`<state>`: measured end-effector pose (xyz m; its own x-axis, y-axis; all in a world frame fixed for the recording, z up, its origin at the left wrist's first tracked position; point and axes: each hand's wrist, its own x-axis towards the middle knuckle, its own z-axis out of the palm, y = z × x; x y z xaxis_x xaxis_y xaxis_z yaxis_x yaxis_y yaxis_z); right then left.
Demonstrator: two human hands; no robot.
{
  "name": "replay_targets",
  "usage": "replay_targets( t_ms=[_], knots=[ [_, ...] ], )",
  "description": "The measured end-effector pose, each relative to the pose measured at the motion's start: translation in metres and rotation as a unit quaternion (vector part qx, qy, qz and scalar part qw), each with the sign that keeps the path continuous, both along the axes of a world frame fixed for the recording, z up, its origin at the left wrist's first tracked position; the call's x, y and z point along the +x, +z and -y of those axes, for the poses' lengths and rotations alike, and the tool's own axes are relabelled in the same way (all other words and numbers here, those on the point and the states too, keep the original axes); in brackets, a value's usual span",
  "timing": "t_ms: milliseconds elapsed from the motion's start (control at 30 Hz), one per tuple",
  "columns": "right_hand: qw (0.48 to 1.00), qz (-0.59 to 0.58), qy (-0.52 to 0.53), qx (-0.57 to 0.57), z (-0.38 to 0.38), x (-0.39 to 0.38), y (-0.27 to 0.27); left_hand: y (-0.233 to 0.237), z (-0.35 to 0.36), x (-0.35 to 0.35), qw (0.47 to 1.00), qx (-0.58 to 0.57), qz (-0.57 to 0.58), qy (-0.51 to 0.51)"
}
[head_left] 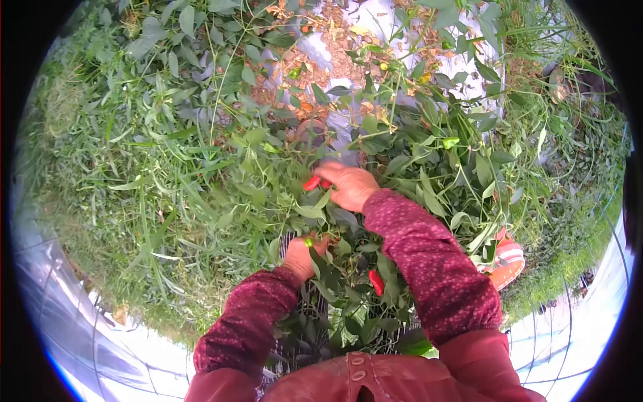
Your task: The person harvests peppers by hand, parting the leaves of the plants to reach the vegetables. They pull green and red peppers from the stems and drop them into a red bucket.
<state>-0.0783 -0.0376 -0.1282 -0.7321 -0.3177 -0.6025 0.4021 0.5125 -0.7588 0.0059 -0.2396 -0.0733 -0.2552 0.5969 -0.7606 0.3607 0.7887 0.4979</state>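
Note:
My right hand (353, 187) reaches into the pepper plants, its fingers curled round red peppers (312, 183) whose ends stick out past the fingertips. Lower and to the left, my left hand (301, 257) is closed among the leaves; what its fingers grip is hidden by foliage. A small yellow-green pepper (309, 242) shows at the top of the left hand. Another red pepper (376, 283) hangs among leaves below the right forearm. Farther right, a light green pepper (450, 143) hangs on the leafy plant (429, 191).
Silvery mulch sheet (375, 19) and dry brown leaves cover the ground ahead. Tall grass (144, 181) grows thickly on the left. An orange shoe (507, 264) with white stripes stands at the right. Pale sheeting (87, 328) lies at the lower left edge.

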Motion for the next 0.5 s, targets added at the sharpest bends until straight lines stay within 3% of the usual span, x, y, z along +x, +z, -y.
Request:
replay_targets(
  t_ms=[67,267,333,367,500],
  knots=[
    [0.97,0.151,0.191,0.025,0.006,-0.01,0.004,0.0,0.001,0.0,1.0,-0.002,0.022,0.006],
    [0.989,0.035,0.14,0.024,-0.004,0.012,0.012,-0.003,0.003,0.001,0.999,-0.005,0.029,-0.042],
    [0.985,0.0,0.167,0.044,-0.006,0.013,0.018,0.001,0.001,-0.005,1.0,0.012,0.019,0.016],
    [0.974,0.037,0.213,0.061,-0.011,0.001,0.035,0.012,-0.008,-0.019,0.999,-0.001,0.034,0.028],
    [0.981,0.044,0.191,-0.009,-0.022,0.003,0.073,0.004,-0.002,-0.006,0.998,0.01,0.037,0.048]
  ],
)
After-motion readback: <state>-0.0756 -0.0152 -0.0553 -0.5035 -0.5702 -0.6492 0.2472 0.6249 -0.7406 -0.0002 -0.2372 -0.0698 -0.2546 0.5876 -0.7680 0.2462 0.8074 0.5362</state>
